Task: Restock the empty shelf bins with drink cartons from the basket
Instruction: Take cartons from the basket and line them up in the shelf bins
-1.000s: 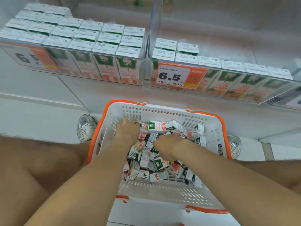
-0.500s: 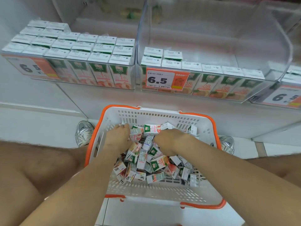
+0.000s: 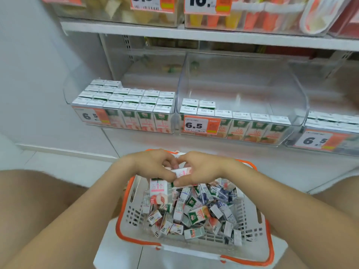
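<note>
Both hands clamped: left hand (image 3: 153, 166) gripped the peach carton (image 3: 158, 189), right hand (image 3: 202, 169) pinched a second carton (image 3: 182, 171) between the two hands. Both sat over the far rim of the basket (image 3: 194, 247).

Peach carton hung long axis vertical, green top up under my fingers, front reading "1↑". Second carton lay roughly crosswise; its print was blurred.

Loose cartons (image 3: 196, 212) were heaped every which way in the basket, one showing "08".

Middle bin (image 3: 242, 88): price tag (image 3: 201, 125) read "6.5", with one front row of "08" cartons plus two behind and open floor behind those. Left bin (image 3: 68, 98) was nearly packed with "100%" fronts, open only at the back right.
</note>
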A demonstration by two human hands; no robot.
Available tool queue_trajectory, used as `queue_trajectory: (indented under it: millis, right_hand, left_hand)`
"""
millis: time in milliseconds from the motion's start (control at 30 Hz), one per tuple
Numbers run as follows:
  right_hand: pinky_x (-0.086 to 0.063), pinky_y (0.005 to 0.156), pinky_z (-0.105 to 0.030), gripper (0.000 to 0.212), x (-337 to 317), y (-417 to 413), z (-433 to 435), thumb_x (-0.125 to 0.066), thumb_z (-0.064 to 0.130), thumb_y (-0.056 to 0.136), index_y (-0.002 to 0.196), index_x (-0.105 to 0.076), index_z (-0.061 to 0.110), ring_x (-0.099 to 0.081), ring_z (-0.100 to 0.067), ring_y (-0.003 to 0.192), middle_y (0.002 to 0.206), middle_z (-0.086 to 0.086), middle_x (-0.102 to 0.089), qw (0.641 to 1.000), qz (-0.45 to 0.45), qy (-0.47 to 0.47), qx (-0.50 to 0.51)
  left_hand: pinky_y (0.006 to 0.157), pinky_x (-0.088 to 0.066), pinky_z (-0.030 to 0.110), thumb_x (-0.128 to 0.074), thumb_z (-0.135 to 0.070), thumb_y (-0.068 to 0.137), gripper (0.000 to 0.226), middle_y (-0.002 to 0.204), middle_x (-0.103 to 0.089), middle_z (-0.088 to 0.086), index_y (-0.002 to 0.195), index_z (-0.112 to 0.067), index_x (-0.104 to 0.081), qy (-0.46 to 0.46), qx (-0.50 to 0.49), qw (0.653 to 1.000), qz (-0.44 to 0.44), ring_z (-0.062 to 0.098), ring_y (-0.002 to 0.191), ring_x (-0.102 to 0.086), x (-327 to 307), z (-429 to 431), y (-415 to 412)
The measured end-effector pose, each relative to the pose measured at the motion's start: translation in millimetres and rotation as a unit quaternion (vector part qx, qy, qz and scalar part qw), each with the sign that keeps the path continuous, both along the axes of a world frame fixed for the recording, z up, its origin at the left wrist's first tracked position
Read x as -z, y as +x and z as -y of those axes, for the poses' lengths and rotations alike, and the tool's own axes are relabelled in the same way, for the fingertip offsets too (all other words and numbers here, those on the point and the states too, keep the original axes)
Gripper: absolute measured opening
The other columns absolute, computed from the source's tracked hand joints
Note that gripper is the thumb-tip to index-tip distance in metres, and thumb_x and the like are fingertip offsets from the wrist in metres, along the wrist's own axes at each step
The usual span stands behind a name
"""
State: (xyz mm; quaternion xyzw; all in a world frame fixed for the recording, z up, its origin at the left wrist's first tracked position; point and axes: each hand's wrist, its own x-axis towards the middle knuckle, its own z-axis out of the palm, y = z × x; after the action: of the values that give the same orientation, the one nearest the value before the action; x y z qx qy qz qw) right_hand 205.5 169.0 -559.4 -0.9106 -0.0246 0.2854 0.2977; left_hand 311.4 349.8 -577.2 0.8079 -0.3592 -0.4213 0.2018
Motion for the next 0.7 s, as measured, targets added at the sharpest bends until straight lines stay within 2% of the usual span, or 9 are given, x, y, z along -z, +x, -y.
queue_trajectory:
  millis: [67, 133, 200, 267, 300, 400, 467, 567, 700]
  right_hand:
    - [-0.050, 0.103, -0.034, 0.074, -20.0, -2.0, -0.9, -0.076, 0.057, 0.089, 0.147, -0.057, 0.014, -0.062, -0.020, 0.126, 0.141, -0.001, -0.065, 0.999, 0.005, -0.030, 0.013]
    - [-0.056, 0.085, -0.036, 0.058, -33.6, -0.1, -1.5, -0.076, 0.050, 0.090, 0.127, -0.070, 0.006, -0.072, -0.021, 0.097, 0.113, -0.008, -0.078, 0.997, 0.015, -0.049, 0.059]
    - [-0.055, 0.066, -0.039, 0.046, -44.9, 3.5, -4.6, -0.077, 0.042, 0.089, 0.104, -0.075, -0.001, -0.065, -0.020, 0.066, 0.090, -0.016, -0.078, 0.987, 0.063, -0.045, 0.139]
    - [-0.047, 0.059, -0.030, 0.039, -58.3, 5.8, -8.9, -0.077, 0.036, 0.086, 0.099, -0.076, -0.001, -0.061, -0.016, 0.057, 0.080, -0.017, -0.076, 0.968, 0.120, -0.015, 0.220]
    - [-0.049, 0.057, -0.026, 0.031, -65.1, 6.7, -11.4, -0.077, 0.033, 0.086, 0.097, -0.077, 0.004, -0.065, -0.014, 0.055, 0.075, -0.015, -0.075, 0.957, 0.145, 0.018, 0.250]
    - [-0.061, 0.062, -0.037, 0.015, -83.8, 12.1, -25.1, -0.075, 0.027, 0.087, 0.097, -0.074, 0.016, -0.073, -0.010, 0.061, 0.074, 0.000, -0.077, 0.920, 0.256, 0.093, 0.281]
    - [-0.056, 0.065, -0.026, 0.023, -89.6, 18.3, -32.8, -0.075, 0.030, 0.087, 0.109, -0.071, 0.024, -0.068, -0.002, 0.069, 0.080, 0.008, -0.073, 0.902, 0.336, 0.073, 0.262]
    - [-0.045, 0.073, -0.014, 0.038, -94.1, 32.4, -38.6, -0.075, 0.032, 0.090, 0.124, -0.059, 0.037, -0.062, 0.000, 0.090, 0.098, 0.017, -0.068, 0.879, 0.408, 0.073, 0.235]
    - [-0.050, 0.083, -0.034, 0.034, -96.0, 64.5, -46.6, -0.075, 0.033, 0.093, 0.119, -0.053, 0.039, -0.060, -0.009, 0.101, 0.111, 0.020, -0.066, 0.846, 0.467, 0.113, 0.230]
  left_hand:
    - [0.088, -0.059, 0.037, -0.080, -0.045, 0.086, 0.026, 0.111, -0.073, -0.011, 0.110, -0.037, -0.073, -0.004, -0.006, 1.000, 0.009, 0.005, 0.096, -0.068, -27.0, -5.5, 0.9]
    - [0.094, -0.057, 0.035, -0.079, -0.049, 0.088, 0.023, 0.111, -0.074, -0.010, 0.106, -0.035, -0.077, 0.001, -0.033, 0.999, 0.042, 0.006, 0.105, -0.068, -51.6, -14.4, 7.5]
    - [0.079, -0.060, 0.029, -0.078, -0.055, 0.087, 0.029, 0.096, -0.075, -0.008, 0.096, -0.027, -0.081, -0.003, -0.058, 0.996, 0.070, 0.010, 0.091, -0.071, -77.0, -24.3, 17.2]
    - [0.061, -0.052, 0.018, -0.080, -0.059, 0.082, 0.039, 0.074, -0.068, -0.005, 0.089, -0.021, -0.082, -0.016, -0.074, 0.993, 0.092, 0.011, 0.070, -0.067, -101.1, -31.5, 27.3]
    - [0.058, -0.050, 0.015, -0.084, -0.056, 0.080, 0.038, 0.068, -0.063, -0.006, 0.089, -0.019, -0.082, -0.029, -0.088, 0.991, 0.095, 0.010, 0.065, -0.063, -111.6, -34.4, 32.0]
    - [0.063, -0.058, 0.025, -0.094, -0.033, 0.075, 0.030, 0.057, -0.055, -0.015, 0.096, -0.016, -0.080, -0.075, -0.114, 0.985, 0.105, 0.006, 0.058, -0.059, -138.4, -41.7, 49.8]
    - [0.058, -0.050, 0.025, -0.095, -0.033, 0.074, 0.029, 0.057, -0.049, -0.015, 0.097, -0.024, -0.079, -0.101, -0.122, 0.973, 0.169, 0.008, 0.057, -0.053, -155.2, -46.1, 63.8]
    - [0.060, -0.056, 0.023, -0.091, -0.028, 0.080, 0.023, 0.070, -0.071, -0.007, 0.099, -0.021, -0.079, -0.193, -0.199, 0.946, 0.170, 0.013, 0.065, -0.069, -168.5, -56.1, 91.7]
    - [0.066, -0.046, 0.021, -0.084, -0.028, 0.086, 0.024, 0.099, -0.072, -0.003, 0.107, -0.022, -0.073, -0.221, -0.291, 0.844, 0.393, 0.017, 0.087, -0.066, -152.4, -44.2, 138.3]
